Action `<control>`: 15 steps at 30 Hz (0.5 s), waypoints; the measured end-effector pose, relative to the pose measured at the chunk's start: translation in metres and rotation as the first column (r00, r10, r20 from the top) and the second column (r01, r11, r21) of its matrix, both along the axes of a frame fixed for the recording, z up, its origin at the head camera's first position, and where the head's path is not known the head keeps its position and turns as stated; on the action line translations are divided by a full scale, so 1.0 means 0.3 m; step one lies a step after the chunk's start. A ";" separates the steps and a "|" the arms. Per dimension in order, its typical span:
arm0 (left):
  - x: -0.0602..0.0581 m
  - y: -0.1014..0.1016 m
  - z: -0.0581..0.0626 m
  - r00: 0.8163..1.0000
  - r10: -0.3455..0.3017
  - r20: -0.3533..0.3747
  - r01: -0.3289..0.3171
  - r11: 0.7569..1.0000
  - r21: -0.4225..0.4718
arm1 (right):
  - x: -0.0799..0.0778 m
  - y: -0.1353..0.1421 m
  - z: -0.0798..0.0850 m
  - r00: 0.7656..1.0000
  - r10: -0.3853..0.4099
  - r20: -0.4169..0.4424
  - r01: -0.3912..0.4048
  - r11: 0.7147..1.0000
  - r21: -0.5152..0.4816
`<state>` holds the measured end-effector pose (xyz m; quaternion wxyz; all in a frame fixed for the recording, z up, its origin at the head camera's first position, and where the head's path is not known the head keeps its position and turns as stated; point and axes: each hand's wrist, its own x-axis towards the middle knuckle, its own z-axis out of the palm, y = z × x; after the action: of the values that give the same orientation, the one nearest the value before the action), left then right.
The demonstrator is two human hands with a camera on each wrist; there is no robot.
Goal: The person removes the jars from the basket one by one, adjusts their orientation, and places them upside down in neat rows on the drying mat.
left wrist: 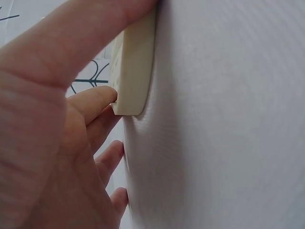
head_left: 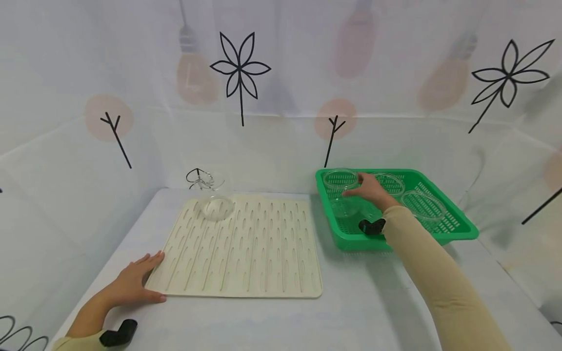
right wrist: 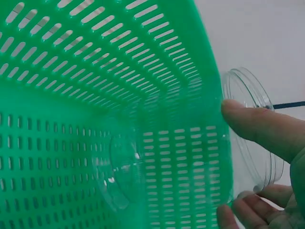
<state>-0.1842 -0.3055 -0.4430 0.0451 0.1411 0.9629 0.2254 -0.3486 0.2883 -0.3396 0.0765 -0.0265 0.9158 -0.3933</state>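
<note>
My right hand (head_left: 372, 190) reaches into the left part of a green plastic basket (head_left: 357, 242) and holds a clear jar (head_left: 340, 185) near its rim. In the right wrist view, my thumb and fingers lie on either side of the jar's ringed rim (right wrist: 245, 78). Two more clear jars (head_left: 388, 183) (head_left: 423, 204) stand to the right in the basket. My left hand (head_left: 129, 283) rests with spread fingers at the near left corner of a cream ribbed mat (head_left: 246, 253). Another clear jar (head_left: 216, 208) stands on the mat's far left part.
A white cloth-covered table (head_left: 228, 321) lies under the mat and basket. Behind it hangs a white backdrop (head_left: 281, 151) printed with flowers and bulbs. The basket's raised rim surrounds the jars on the right.
</note>
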 end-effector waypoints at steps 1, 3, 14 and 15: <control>-0.001 0.000 -0.001 1.000 0.000 0.001 0.000 1.000 -0.003 | 0.001 -0.002 0.000 1.000 0.003 0.003 -0.003 1.000 0.000; -0.002 -0.001 -0.002 1.000 0.001 0.003 -0.001 1.000 -0.007 | 0.002 -0.006 -0.002 1.000 0.002 0.012 -0.001 0.999 -0.039; -0.006 0.001 0.000 1.000 0.001 0.011 -0.001 1.000 -0.008 | 0.005 0.005 -0.025 0.989 -0.024 0.147 0.069 0.949 -0.307; -0.006 0.002 0.000 1.000 0.001 0.010 -0.001 1.000 -0.008 | 0.006 0.003 -0.022 0.989 -0.028 0.148 0.073 0.947 -0.312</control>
<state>-0.1861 -0.3050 -0.4431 0.0505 0.1391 0.9637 0.2221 -0.3467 0.2892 -0.3463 0.1260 0.0129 0.8337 -0.5376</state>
